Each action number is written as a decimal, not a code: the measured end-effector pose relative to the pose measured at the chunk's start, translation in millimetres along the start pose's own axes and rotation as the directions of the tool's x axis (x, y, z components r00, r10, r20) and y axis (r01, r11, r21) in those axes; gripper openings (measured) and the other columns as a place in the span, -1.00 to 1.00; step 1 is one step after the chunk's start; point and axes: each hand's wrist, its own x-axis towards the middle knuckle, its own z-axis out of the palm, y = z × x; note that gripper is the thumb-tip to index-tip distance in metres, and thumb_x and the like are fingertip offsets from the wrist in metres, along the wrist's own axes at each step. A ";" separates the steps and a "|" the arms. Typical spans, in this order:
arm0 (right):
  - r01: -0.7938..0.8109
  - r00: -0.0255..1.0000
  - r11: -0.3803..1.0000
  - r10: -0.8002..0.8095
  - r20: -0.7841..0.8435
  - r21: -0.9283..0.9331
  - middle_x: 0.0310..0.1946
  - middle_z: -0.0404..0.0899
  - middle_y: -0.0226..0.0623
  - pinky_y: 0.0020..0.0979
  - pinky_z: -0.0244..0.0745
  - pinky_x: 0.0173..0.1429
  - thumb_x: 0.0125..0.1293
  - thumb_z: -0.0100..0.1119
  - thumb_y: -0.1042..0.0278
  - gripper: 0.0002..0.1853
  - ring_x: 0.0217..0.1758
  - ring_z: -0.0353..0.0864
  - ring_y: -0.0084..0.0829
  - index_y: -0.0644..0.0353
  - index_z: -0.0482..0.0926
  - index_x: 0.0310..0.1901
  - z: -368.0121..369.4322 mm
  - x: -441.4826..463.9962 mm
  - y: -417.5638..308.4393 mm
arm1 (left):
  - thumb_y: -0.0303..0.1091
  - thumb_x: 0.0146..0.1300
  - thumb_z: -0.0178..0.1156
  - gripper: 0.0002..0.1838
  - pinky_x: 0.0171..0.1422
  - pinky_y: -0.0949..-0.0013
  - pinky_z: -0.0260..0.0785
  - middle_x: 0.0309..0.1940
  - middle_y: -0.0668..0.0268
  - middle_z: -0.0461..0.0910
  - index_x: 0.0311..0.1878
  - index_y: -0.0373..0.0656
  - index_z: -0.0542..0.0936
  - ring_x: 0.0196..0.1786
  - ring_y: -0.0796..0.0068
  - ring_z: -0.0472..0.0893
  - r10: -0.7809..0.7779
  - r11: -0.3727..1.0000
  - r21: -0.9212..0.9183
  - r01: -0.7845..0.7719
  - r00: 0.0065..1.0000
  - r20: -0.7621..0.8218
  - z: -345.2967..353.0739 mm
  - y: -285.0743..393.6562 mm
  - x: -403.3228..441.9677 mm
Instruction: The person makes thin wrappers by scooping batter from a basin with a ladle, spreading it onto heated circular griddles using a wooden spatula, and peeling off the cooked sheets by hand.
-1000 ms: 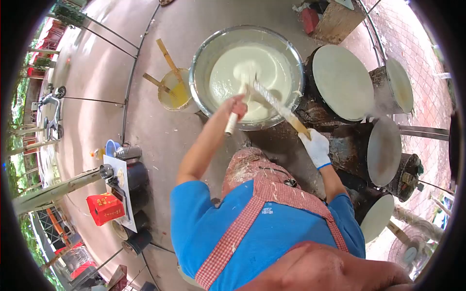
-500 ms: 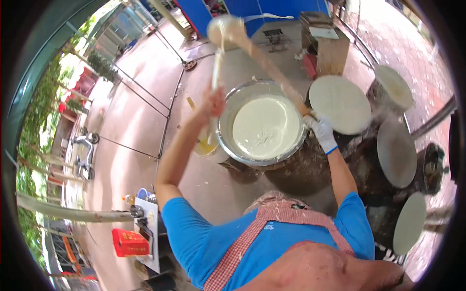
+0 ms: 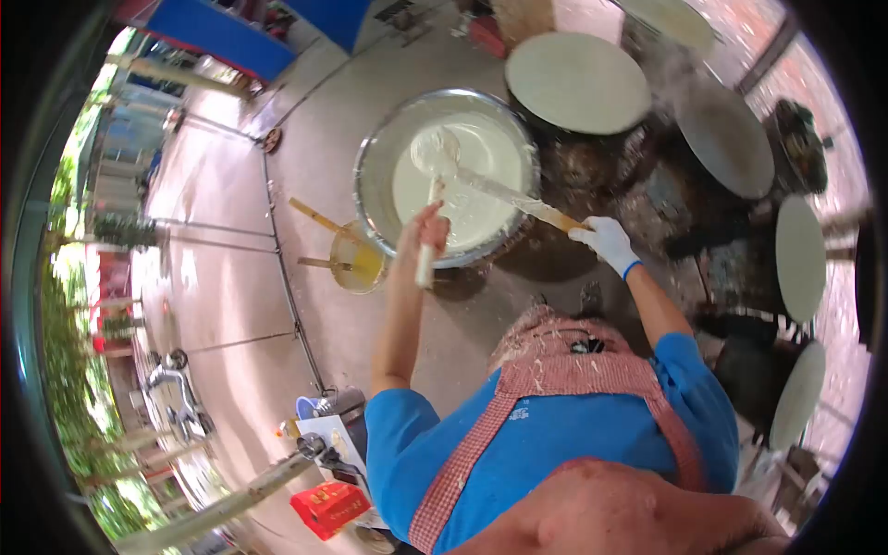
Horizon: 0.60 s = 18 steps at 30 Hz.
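A large metal basin holds pale, creamy batter. My bare left hand is closed round a white stick at the basin's near edge. In my white-gloved right hand is the wooden handle of a long batter-coated paddle, which slants over the basin to the upper left. A round, batter-covered head is above the batter, where the stick and paddle come together; which tool it belongs to is unclear.
Left of the basin stands a bucket of yellow liquid with wooden-handled tools. Several round griddles are on the right, among them a pale-topped one and a steaming one. A red package lies at the lower left.
Both tools, raised high beyond the basin half a second ago, have come down over the batter. My hands lowered with them. The camera view has turned, shifting the surroundings.
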 end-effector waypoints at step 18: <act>-0.203 0.814 0.977 0.204 -0.544 0.062 -0.44 0.55 -0.10 -0.23 0.42 -0.24 0.09 0.04 -0.14 -0.56 -0.32 0.55 -0.09 0.09 0.58 -0.27 -98.9 -224.7 245.9 | -0.35 0.33 -0.16 -0.57 -0.67 0.53 0.22 -0.66 0.41 0.27 0.12 -0.51 0.12 -0.73 0.64 0.27 -0.644 0.751 -0.167 0.639 0.765 0.035 69.5 -234.7 256.1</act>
